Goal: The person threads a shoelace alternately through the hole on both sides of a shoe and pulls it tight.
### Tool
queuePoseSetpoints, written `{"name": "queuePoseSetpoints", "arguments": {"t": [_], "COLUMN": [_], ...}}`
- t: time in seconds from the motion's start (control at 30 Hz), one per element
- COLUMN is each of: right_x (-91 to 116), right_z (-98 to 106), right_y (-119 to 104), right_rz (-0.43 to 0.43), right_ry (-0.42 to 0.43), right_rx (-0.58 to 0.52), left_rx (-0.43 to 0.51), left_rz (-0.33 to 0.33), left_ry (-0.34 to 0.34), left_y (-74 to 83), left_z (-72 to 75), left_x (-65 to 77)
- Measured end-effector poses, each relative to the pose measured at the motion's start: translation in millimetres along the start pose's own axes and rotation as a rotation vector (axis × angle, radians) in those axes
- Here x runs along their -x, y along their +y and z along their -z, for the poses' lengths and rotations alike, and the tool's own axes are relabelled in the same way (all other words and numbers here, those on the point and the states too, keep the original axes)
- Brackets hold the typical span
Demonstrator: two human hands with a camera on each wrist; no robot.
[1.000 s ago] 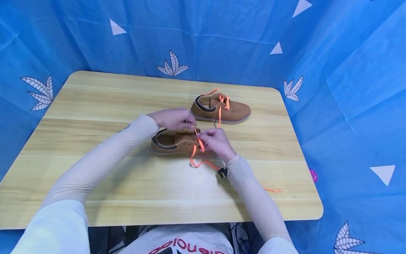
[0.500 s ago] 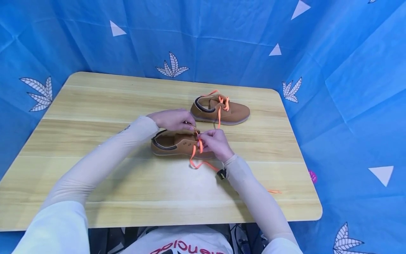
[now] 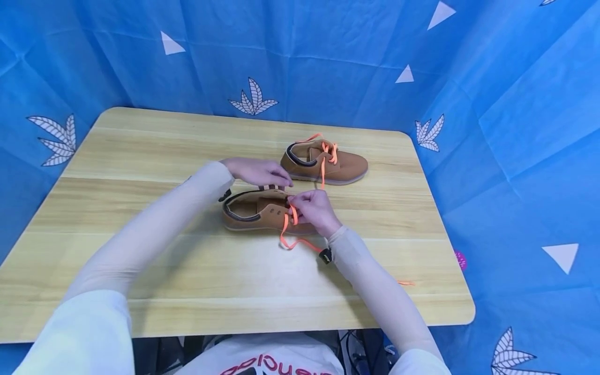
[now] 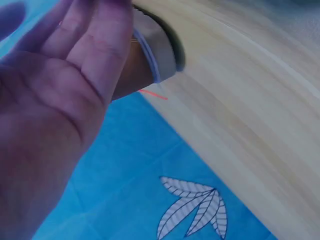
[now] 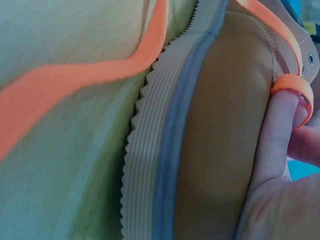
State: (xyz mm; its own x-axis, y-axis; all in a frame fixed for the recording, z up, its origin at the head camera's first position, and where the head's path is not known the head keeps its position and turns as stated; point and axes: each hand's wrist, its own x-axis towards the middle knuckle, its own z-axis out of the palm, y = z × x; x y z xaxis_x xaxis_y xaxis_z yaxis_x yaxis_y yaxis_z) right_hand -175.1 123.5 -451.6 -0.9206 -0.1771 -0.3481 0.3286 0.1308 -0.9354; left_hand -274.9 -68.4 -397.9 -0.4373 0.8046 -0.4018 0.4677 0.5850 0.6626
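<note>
A brown shoe lies nearer the person, toe to the right, with an orange shoelace trailing from its near side. At its lacing, my right hand pinches a loop of that lace. The loop passes over a fingertip beside the metal eyelets in the right wrist view. Over the far side of the shoe opening is my left hand, palm down, fingers extended and holding nothing. The left wrist view shows this hand's palm and fairly straight fingers. The toe is partly hidden by the right hand.
A second brown shoe, laced in orange, stands farther back on the wooden table. A loose lace end lies by the right forearm. Blue patterned cloth hangs behind and to the right.
The left hand has let go of the lace by the far eyelets and straightened its fingers, uncovering the far flap. The right hand keeps its pinch at the lacing, almost still.
</note>
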Motion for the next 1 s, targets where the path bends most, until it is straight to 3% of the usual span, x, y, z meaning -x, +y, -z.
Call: {"name": "queuePoseSetpoints", "arguments": {"t": [0.17, 0.27, 0.4, 0.57, 0.7, 1.0], "right_x": [-1, -1, -1, 0, 1, 10], "right_z": [-1, -1, 5, 16, 21, 25], "right_y": [1, 2, 2, 0, 1, 2], "right_rz": [0.009, 0.024, 0.06, 0.164, 0.198, 0.236], "right_ry": [-0.019, -0.047, -0.053, -0.027, -0.045, -0.084], "right_rx": [0.001, 0.004, 0.041, 0.199, 0.232, 0.449], "left_rx": [-0.056, -0.053, 0.01, 0.069, 0.152, 0.361], "left_rz": [-0.101, -0.117, -0.081, -0.006, 0.045, 0.078], "left_ry": [-0.058, -0.05, -0.004, 0.066, 0.111, 0.229], "left_y": [-4.7, -7.2, -8.2, -12.6, -17.0, -14.5], "left_z": [4.7, 3.9, 2.7, 2.4, 2.7, 14.7], "left_x": [-16.8, -19.6, -18.3, -14.4, -9.9, -3.1]}}
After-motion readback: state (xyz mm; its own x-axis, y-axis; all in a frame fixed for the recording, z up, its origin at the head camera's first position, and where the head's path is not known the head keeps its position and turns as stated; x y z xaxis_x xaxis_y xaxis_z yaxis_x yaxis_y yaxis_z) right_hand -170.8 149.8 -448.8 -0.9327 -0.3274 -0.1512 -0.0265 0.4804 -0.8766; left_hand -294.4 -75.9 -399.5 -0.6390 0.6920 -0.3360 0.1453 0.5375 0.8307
